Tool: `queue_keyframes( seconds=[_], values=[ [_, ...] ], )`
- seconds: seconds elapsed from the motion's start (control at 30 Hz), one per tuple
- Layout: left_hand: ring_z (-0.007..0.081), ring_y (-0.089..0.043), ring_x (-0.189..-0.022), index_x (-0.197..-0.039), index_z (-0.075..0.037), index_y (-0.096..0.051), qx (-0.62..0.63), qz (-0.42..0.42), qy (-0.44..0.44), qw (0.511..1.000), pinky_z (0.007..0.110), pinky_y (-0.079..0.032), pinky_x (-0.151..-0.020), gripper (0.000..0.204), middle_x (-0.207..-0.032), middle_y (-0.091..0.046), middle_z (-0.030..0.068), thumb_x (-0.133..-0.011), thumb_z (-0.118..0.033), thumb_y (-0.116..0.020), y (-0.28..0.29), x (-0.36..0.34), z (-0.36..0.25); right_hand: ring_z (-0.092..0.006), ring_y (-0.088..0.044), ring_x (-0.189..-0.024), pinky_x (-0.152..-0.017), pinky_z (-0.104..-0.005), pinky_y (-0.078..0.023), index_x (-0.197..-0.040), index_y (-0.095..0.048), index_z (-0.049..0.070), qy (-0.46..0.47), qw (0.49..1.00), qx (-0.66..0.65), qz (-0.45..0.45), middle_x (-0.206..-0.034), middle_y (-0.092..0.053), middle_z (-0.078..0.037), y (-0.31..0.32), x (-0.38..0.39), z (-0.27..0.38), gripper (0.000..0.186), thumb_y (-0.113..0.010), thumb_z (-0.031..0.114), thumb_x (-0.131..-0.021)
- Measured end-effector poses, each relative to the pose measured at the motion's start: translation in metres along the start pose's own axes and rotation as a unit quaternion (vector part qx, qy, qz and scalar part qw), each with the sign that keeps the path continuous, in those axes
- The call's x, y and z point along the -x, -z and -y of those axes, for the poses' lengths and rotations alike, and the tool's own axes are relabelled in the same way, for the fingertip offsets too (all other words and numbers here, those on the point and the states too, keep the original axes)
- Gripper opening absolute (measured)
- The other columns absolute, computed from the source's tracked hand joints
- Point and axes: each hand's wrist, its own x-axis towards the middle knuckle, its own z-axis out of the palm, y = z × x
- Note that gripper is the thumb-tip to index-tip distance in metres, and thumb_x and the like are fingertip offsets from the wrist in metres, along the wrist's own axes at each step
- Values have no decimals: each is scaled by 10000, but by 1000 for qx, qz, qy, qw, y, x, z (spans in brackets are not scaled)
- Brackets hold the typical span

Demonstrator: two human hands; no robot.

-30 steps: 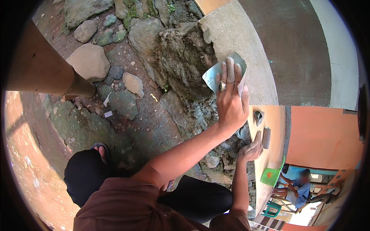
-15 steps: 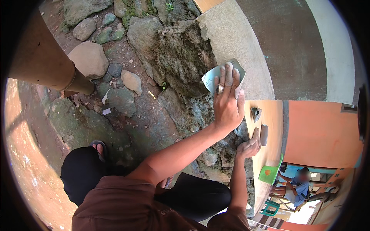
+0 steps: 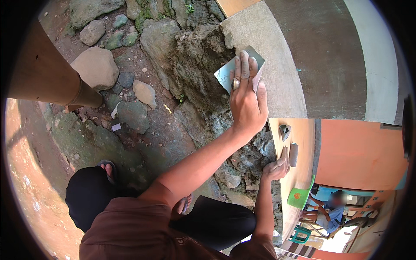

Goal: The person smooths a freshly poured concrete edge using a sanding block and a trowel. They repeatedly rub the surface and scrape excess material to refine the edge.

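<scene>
My left hand (image 3: 246, 99) is closed on a pale grey sheet of sandpaper (image 3: 224, 74), fingers together on its face. The sheet overlaps the rough rock and pale concrete strip (image 3: 277, 65); contact with them is unclear. Lower right, my right hand (image 3: 276, 167) lies with fingers stretched along a light wooden board (image 3: 289, 216), by its edge. Beside its fingertips is a grey roll or block (image 3: 294, 154), and above that a folded dark grey piece (image 3: 284, 132).
Rocks (image 3: 95, 69) and dirt lie left of me, beside a brown post (image 3: 52, 82). An orange wall (image 3: 355, 151) stands at right. A seated person in blue (image 3: 333, 214) is near a green plastic item (image 3: 297, 197) and green stool (image 3: 300, 234).
My left hand, with the sheet, has risen in the picture and shifted slightly left. My right hand stays at the board edge. The whole view has shifted a little.
</scene>
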Motion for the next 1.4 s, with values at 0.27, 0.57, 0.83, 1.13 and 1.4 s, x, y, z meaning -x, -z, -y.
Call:
queue_keyframes(
  seconds=[0.27, 0.57, 0.83, 1.13, 1.4],
  values=[
    [507, -177, -1532, -1538, 149, -292, 4, -87, 44, 995, 596, -168, -1250, 545, -1604, -225, 398, -1085, -148, -357, 25, -65, -3, -305, -706, -1119, -970, -413, -489, -1219, -750, 40, 11, 1000, -7, -2, -1206, -757, -104, -6, -4, 11, 633, -198, 333, -1114],
    [510, -207, -1523, -1524, 148, -325, 112, 4, 146, 983, 592, -184, -1246, 531, -1595, -244, 402, -1083, -145, -358, 46, -102, -1, -304, -692, -1147, -993, -409, -469, -1229, -741, 30, 13, 1000, -26, 2, -1225, -748, -120, 1, -5, 9, 672, -164, 358, -1121],
    [510, -185, -1534, -1530, 114, -369, 31, 33, -8, 999, 639, -134, -1224, 553, -1610, -270, 368, -1102, -234, -333, -3, 33, -26, -306, -689, -1161, -993, -413, -477, -1222, -746, 26, 16, 1000, -20, -3, -1215, -751, -125, 0, 0, 0, 650, -180, 327, -1111],
    [510, -211, -1529, -1541, 78, -384, 47, -9, 5, 999, 596, -128, -1236, 547, -1582, -328, 371, -1091, -234, -385, -7, 13, -48, -292, -691, -1170, -998, -407, -469, -1247, -733, 30, 29, 999, -24, 6, -1233, -746, -111, -2, -4, 5, 660, -168, 345, -1112],
    [462, -302, -1511, -1494, 102, -442, 62, 9, 50, 997, 622, -185, -1227, 533, -1571, -369, 345, -1095, -233, -332, 11, -51, -18, -301, -682, -1180, -998, -404, -462, -1263, -720, 19, 34, 998, -38, 20, -1257, -735, -127, 3, -3, 6, 668, -160, 349, -1112]
  ],
)
